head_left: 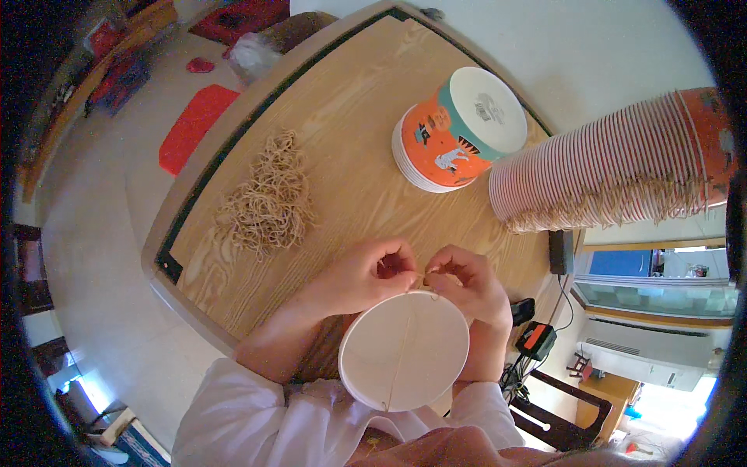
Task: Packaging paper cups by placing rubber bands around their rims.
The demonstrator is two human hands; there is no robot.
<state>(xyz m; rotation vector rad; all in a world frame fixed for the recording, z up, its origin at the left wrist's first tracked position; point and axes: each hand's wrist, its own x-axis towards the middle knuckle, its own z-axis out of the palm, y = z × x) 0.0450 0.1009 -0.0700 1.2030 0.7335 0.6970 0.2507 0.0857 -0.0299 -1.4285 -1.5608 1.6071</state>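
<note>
My left hand (380, 268) and my right hand (465, 284) meet at the far rim of a white paper tub (369, 350), whose round mouth faces me against my chest. Each is closed in a pinch on a thin tan cord (408, 335); the fingertips hide just how its ends lie. That cord stretches across the mouth from the far rim to the near one. Left of my hands, a tangled heap of similar cords (268, 198) lies on the wooden table (342, 101).
Beyond my hands stands a short stack of upside-down orange and teal paper tubs (447, 148). A long stack of nested tubs (599, 163) lies at the right, cords hanging along its rims. Black power adapters (537, 338) and cables sit by the right edge. A red mat (198, 124) lies on the floor.
</note>
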